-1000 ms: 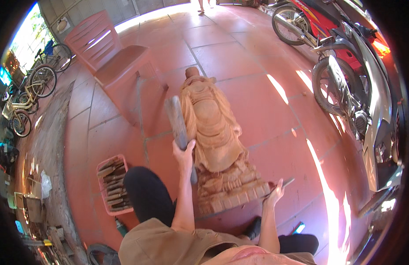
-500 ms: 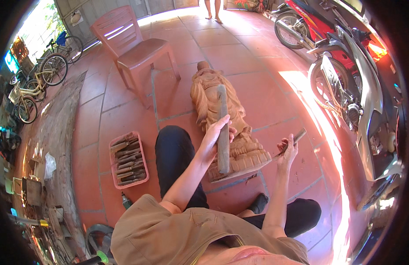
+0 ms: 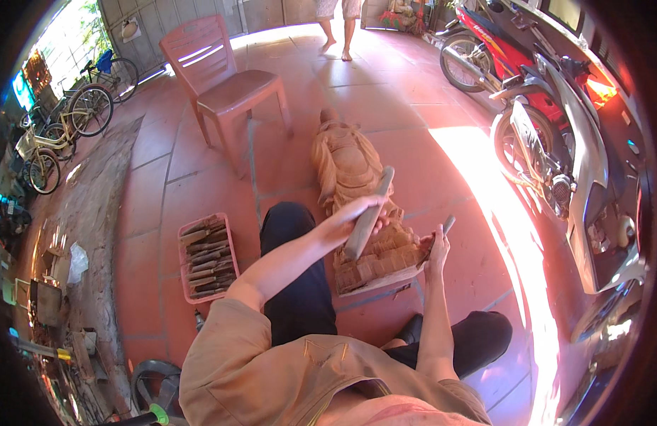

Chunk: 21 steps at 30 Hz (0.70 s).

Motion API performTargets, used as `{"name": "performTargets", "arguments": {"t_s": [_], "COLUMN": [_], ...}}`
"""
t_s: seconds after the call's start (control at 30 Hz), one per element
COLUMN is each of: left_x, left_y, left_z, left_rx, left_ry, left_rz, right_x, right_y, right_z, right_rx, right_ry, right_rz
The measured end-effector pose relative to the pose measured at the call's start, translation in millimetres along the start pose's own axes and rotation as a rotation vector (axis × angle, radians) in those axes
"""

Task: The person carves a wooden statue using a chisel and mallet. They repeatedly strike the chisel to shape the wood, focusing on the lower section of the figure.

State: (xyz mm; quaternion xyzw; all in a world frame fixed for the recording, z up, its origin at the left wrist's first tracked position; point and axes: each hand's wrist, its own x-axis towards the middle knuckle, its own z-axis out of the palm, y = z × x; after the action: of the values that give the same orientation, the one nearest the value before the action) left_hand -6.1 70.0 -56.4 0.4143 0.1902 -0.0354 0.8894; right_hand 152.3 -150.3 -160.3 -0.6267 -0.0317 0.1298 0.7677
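Note:
A carved wooden statue [image 3: 346, 160] of a robed figure lies on its back in front of me, its base toward me. Over its lower part, my left hand [image 3: 358, 217] is closed around a thick wooden stick [image 3: 367, 219], tilted with its upper end to the right. My right hand [image 3: 437, 250] grips a slim chisel [image 3: 449, 224] at the right side of the carved base [image 3: 378, 259]. The chisel's handle points up and away, and its lower end is mostly hidden near the wood; I cannot tell whether it touches.
A pink basket [image 3: 181, 263] of wood-handled carving tools sits left of my knee. Beyond it stands a reddish plastic chair [image 3: 236, 92]. Motorbikes [image 3: 555, 142] line the right, bicycles [image 3: 91, 110] the far left. A barefoot person [image 3: 339, 32] is at the back.
My right hand has brought the chisel left to the statue's base. The stick in my left hand has tipped rightward at its top. The person at the back has come nearer.

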Motion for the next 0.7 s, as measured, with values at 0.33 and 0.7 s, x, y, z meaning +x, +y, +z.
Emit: {"name": "performTargets", "arguments": {"t_s": [0.33, 0.7], "left_x": [2.6, 2.7], "left_y": [-5.3, -2.3], "left_z": [-10.6, -17.1], "left_rx": [-0.010, -0.076], "left_ry": [0.048, 0.066], "left_rz": [-0.063, -0.019], "right_x": [-4.5, -0.5], "right_y": [6.5, 14.6], "right_z": [4.8, 4.5], "right_rx": [-0.094, -0.111], "right_ry": [0.062, 0.063], "right_rz": [-0.059, -0.121]}}
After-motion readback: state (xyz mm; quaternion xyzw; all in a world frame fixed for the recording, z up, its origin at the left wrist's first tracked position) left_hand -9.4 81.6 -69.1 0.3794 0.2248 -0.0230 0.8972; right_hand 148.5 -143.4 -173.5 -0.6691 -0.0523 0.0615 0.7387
